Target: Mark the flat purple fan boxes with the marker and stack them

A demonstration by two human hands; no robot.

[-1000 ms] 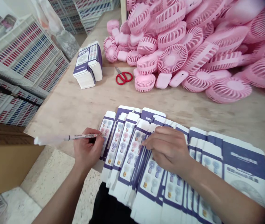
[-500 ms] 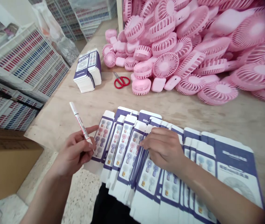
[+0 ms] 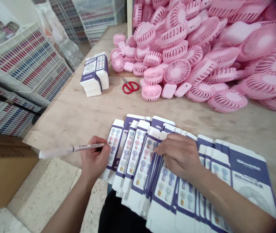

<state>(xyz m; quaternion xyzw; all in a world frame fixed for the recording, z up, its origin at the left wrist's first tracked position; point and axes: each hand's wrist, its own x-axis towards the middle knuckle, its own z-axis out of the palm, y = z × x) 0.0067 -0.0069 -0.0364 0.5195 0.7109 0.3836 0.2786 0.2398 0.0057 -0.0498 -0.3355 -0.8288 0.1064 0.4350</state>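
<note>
My left hand [image 3: 95, 158] is closed on a white marker pen [image 3: 79, 148], its tip at the leftmost flattened box [image 3: 115, 142] and its back end pointing left. Flattened white and purple boxes printed with small fans [image 3: 146, 155] overlap in a row along the table's front edge. On top of them rests my right hand [image 3: 178, 155], its fingers bent together at the edges of the middle boxes; whatever they pinch is hidden.
Pink handheld fans [image 3: 177, 71] are heaped at the back right. Red-handled scissors [image 3: 130, 87] and two stacks of folded boxes [image 3: 94, 76] lie on the wooden table [image 3: 74, 113]. White crates [image 3: 26, 61] and a cardboard box [image 3: 4, 174] stand at the left.
My left hand has moved right, and the pen has swung from steeply upright to nearly level, its tip higher on the leftmost box. My right hand stays on the same boxes. The view has shifted slightly.
</note>
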